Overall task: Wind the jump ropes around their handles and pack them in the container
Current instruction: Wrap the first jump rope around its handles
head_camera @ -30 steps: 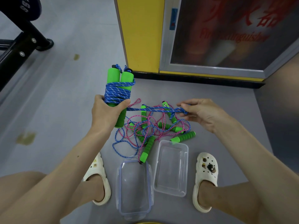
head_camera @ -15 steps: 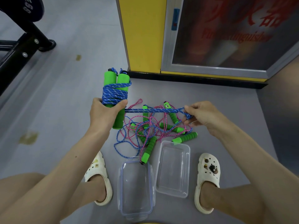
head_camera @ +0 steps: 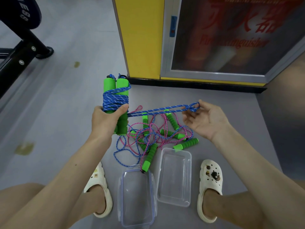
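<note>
blue rope (head_camera: 115,100) part-wound, ropes (head_camera: 149,135) tangled; container (head_camera: 175,179) open

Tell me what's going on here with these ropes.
A person is winding a blue jump rope around its two green handles. The left hand grips the handles, and the right hand pinches the rope's looped end, stretched taut. More pink and blue ropes lie tangled on the floor beyond the clear container, with nothing packed yet.

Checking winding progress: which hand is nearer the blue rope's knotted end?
Right. The right hand holds the knotted end; the left hand grips the wound handles, away from it.
</note>
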A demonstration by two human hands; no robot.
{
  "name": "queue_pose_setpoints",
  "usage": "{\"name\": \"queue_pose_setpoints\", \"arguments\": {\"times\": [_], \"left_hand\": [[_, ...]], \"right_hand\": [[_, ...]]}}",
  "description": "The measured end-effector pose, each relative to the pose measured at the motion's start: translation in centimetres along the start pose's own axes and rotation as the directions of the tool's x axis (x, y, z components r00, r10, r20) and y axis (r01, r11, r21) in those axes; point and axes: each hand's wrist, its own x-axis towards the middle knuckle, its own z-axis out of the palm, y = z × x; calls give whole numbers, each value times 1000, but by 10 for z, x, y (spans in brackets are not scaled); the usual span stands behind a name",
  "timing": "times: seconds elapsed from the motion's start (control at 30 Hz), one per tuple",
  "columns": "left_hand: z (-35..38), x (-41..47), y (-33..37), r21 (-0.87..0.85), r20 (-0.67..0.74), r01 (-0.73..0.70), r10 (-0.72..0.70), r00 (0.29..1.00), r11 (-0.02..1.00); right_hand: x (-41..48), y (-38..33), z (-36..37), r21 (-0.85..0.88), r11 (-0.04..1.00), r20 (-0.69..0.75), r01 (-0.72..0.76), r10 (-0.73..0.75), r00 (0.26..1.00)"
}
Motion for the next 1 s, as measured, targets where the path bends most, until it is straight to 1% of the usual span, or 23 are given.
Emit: {"name": "queue_pose_setpoints", "arguments": {"times": [0.07, 0.1, 0.17, 0.2, 0.27, 0.33, 0.4, 0.5, 0.53, 0.57, 0.63, 0.7, 0.77, 0.9, 1.0], "left_hand": [[-1, 1, 1, -6, -7, -4, 4, 1000, 1000], [-2, 2, 1, -11, -9, -4, 3, 1000, 1000], [-4, 1, 1, -39, -5, 2, -2, 1000, 999], [-4, 1, 0, -54, -2, 3, -3, 1000, 999], [-5, 2, 0, -68, -10, 2, -3, 1000, 998], [-8, 3, 0, -75, -28, 11, -13, 1000, 997], [-11, 5, 2, -94, -42, 23, -27, 999, 995], [-14, 7, 4, -93, -65, 26, -32, 997, 995], [-14, 8, 5, -93, -72, 23, -30, 997, 995], [-15, 9, 4, -92, -78, 23, -30, 996, 996], [-16, 9, 4, -94, -75, 29, -36, 997, 995], [-17, 7, 4, -117, -58, 42, -49, 997, 992], [-16, 6, 3, -139, -40, 58, -64, 997, 989], [-11, 3, 4, -162, -3, 98, -100, 995, 982], [-9, 2, 3, -158, 7, 104, -104, 995, 982]], "right_hand": [[-1, -1, 2, -162, 985, 26, 66, -63, 998], [0, -1, 3, -272, 956, 12, 114, -115, 993], [2, 0, 2, -469, 860, -36, 203, -248, 968], [3, 1, 1, -527, 817, -48, 234, -304, 951], [4, 2, -2, -610, 741, -25, 281, -372, 928], [3, 1, -5, -686, 661, 35, 306, -390, 920], [2, 1, -5, -734, 600, 97, 320, -374, 923], [-3, 2, -5, -818, 471, 162, 331, -363, 918], [-4, 2, -5, -833, 444, 167, 330, -366, 915], [-5, 1, -5, -837, 440, 161, 326, -370, 915], [-4, -2, -6, -816, 487, 128, 312, -373, 919], [-2, -7, -7, -750, 590, 78, 299, -370, 926], [0, -11, -8, -652, 703, 19, 283, -358, 933], [3, -10, -11, -484, 838, -54, 253, -317, 947], [3, -10, -11, -291, 937, -56, 192, -217, 974]]}}
